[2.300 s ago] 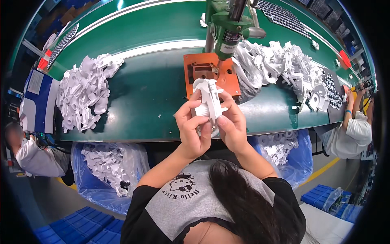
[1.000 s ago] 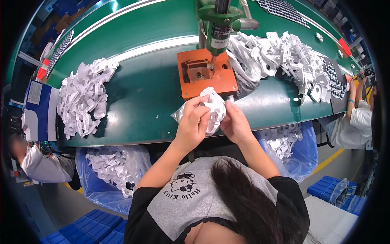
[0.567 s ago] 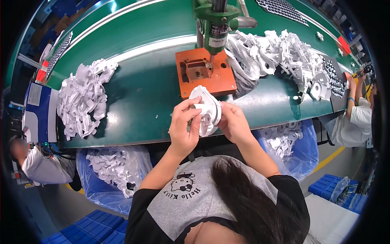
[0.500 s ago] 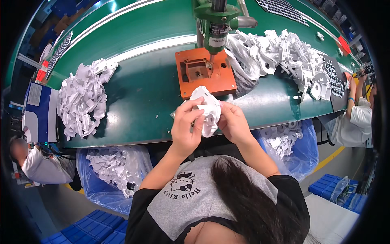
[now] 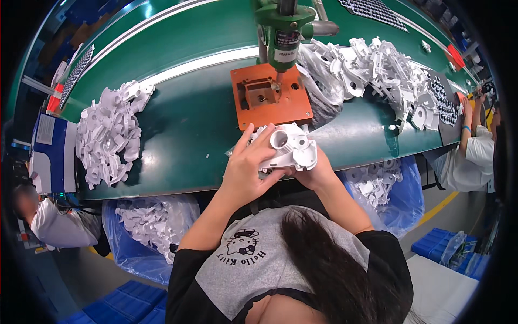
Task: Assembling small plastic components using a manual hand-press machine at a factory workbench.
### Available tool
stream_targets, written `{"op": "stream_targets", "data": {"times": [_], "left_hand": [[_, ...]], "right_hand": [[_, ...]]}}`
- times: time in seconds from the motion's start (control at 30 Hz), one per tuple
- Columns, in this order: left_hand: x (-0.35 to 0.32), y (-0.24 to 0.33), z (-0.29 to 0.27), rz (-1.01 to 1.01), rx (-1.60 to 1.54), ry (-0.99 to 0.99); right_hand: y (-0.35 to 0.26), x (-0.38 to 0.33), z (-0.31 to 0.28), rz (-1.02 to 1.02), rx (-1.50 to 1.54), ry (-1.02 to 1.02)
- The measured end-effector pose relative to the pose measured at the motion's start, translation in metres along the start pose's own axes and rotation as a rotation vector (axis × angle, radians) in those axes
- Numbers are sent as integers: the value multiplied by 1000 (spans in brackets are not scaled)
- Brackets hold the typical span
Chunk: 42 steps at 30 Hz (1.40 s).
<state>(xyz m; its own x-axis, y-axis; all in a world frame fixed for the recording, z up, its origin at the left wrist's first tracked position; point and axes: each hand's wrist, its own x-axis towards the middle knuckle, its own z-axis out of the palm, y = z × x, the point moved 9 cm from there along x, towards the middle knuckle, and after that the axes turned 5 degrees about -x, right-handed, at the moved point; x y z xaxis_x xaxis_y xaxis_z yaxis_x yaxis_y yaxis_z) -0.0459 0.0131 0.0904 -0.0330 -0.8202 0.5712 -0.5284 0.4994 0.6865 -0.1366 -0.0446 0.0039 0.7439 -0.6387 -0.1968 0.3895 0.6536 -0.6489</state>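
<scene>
- Two hands meet over the near edge of the surface (image 5: 178, 146), between them one white part (image 5: 295, 146), raised just nearer than the orange block (image 5: 270, 112).
- The left hand (image 5: 244, 166) has its fingers (image 5: 263, 144) part-bent around the part's left end, thumb along the near edge: closed on it, probably to steady it while leaving the round openings uncovered.
- The right hand (image 5: 320, 171) is behind and below the part's right end, seemingly bearing it from underneath. Its fingertips are hidden, so I cannot tell how far the fingers are closed.
- The part's open ring faces up, perhaps turned so for a look.
- The block lies under the green press (image 5: 284, 40), its recess (image 5: 263, 96) near the rod, likely so that something seated there would line up.
- White piles lie on either side, one left (image 5: 110, 135) and one right (image 5: 386, 81), well apart, which leaves the middle free for the hands.
- Lined blue bins, left (image 5: 121, 251) and right (image 5: 408, 202), are below the near edge, within easy reach; each holds white pieces, the liner presumably guarding them.
</scene>
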Motion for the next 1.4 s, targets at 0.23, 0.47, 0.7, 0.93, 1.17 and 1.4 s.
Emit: {"op": "stream_targets", "data": {"times": [0.23,0.47,0.7,0.93,1.17,1.4], "left_hand": [[26,6,-19,239,260,26],[76,-46,-3,270,667,-78],[69,-87,12,137,468,-216],[65,-88,20,53,491,-285],[57,-86,18,60,502,-194],[53,-91,14,29,460,-151]], "right_hand": [[-43,8,-25,-170,-657,151],[-164,78,-84,-648,-1818,736],[-145,113,-118,-523,-2205,781],[-165,95,-96,-636,-1625,635],[-127,109,-31,-448,-1164,144],[-111,112,-20,-471,-1390,171]]}}
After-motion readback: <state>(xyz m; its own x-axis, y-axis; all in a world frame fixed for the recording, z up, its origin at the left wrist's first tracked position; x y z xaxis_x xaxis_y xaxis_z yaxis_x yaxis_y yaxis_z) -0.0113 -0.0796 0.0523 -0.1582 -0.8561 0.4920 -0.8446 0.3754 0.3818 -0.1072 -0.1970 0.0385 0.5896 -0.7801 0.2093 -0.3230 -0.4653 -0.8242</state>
